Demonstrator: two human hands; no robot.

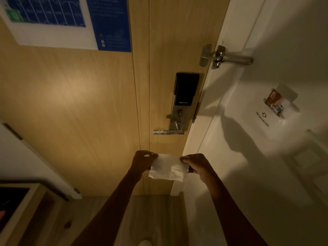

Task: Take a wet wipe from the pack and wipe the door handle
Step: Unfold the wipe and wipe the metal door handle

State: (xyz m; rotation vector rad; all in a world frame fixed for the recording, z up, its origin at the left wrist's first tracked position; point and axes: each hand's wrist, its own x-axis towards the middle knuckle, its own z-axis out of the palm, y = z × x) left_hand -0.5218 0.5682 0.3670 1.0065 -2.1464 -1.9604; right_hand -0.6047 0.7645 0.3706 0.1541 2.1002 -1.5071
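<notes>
A white wet wipe (167, 168) is stretched flat between my two hands, below the door handle. My left hand (142, 161) pinches its left edge and my right hand (198, 166) pinches its right edge. The silver lever door handle (164, 132) sticks out to the left from a smart lock plate (183, 102) on the wooden door (79, 103). The wipe hangs a short way below the handle, apart from it. The wipe pack is not in view.
A metal swing-bar guard latch (223, 56) bridges the door and white frame above the lock. A key-card holder (276, 103) is on the white wall at right. A blue and white notice (67, 22) hangs on the door. Wooden furniture (26, 210) stands at the lower left.
</notes>
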